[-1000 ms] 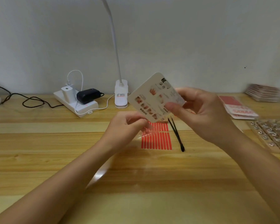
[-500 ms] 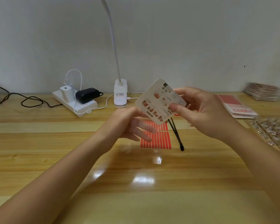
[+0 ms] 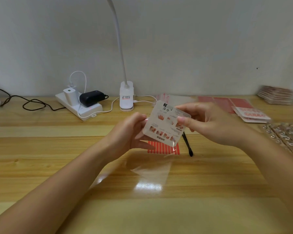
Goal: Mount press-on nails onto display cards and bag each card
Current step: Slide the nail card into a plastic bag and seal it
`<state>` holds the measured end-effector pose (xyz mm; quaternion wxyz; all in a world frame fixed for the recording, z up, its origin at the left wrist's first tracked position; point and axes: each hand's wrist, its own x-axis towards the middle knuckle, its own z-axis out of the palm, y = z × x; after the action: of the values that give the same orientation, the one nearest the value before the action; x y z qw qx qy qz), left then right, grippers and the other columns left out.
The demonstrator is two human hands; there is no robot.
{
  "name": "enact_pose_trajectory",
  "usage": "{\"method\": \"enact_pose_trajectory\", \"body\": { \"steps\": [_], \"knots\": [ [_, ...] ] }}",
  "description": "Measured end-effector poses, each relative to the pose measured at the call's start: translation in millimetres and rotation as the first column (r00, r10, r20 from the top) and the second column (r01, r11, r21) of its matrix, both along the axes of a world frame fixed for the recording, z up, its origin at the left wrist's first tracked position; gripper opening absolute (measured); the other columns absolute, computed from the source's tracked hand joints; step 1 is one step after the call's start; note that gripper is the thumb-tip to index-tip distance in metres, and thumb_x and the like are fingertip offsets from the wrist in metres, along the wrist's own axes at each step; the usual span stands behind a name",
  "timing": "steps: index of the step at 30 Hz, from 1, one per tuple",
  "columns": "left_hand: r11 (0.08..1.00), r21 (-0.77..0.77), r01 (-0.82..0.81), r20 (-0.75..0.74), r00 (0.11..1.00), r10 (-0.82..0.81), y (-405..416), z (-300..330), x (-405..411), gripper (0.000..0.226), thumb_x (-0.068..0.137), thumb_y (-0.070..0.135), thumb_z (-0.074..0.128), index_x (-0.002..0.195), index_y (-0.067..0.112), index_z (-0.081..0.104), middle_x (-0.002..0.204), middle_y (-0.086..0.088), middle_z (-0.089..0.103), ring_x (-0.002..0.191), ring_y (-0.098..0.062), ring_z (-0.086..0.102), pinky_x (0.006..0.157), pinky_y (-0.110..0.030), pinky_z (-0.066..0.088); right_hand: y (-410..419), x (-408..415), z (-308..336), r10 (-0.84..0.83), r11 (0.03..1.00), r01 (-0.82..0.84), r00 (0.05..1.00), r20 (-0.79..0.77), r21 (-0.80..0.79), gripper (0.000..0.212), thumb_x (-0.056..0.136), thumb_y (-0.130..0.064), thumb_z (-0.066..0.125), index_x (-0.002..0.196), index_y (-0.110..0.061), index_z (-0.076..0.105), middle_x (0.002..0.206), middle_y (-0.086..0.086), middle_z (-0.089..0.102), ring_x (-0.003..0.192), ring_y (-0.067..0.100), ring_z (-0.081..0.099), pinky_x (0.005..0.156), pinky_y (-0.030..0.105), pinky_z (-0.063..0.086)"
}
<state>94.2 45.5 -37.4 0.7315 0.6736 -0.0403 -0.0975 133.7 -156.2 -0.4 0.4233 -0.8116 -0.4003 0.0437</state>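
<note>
Display card (image 3: 166, 123) held above table (image 3: 57, 166), centre of frame, printed back toward camera, tilted. Right hand (image 3: 215, 125) pinches card's right edge, thumb on printed face. Left hand (image 3: 128, 132) grips card's left edge, fingers curled beneath. Clear bag (image 3: 152, 168) hangs below card, mostly transparent. Red strip sheet (image 3: 161, 147) and black tweezers (image 3: 187, 144) lie on table behind card. Nail trays (image 3: 286, 134) at right edge.

Print on the display card (image 3: 166, 124) and lamp base (image 3: 126, 97) is illegible.
</note>
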Motion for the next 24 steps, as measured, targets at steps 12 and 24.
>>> {"method": "enact_pose_trajectory", "body": {
  "steps": [12, 24],
  "knots": [
    [0.968, -0.244, -0.059, -0.117, 0.993, 0.031, -8, -13, 6, 0.05, 0.096, 0.029, 0.025, 0.091, 0.01, 0.072, 0.088, -0.013, 0.073, 0.08, -0.024, 0.07, 0.064, -0.037, 0.059, 15, -4, -15, -0.124, 0.992, 0.12, 0.985, 0.12, 0.039, 0.009, 0.084, -0.026, 0.063, 0.084, -0.032, 0.056, 0.077, -0.012, 0.07, 0.055, -0.001, 0.052, 0.048, 0.009, 0.037],
    [0.934, -0.355, -0.046, -0.143, 0.99, -0.005, -10, -16, 6, 0.048, 0.094, 0.032, 0.022, 0.109, 0.015, 0.064, 0.105, -0.013, 0.07, 0.083, -0.025, 0.07, 0.064, -0.035, 0.058, 25, -9, -27, -0.196, 0.976, 0.214, 0.946, 0.257, -0.044, 0.003, 0.08, -0.036, 0.064, 0.078, -0.034, 0.063, 0.086, -0.013, 0.054, 0.069, -0.012, 0.045, 0.058, 0.01, 0.033]
  ]
}}
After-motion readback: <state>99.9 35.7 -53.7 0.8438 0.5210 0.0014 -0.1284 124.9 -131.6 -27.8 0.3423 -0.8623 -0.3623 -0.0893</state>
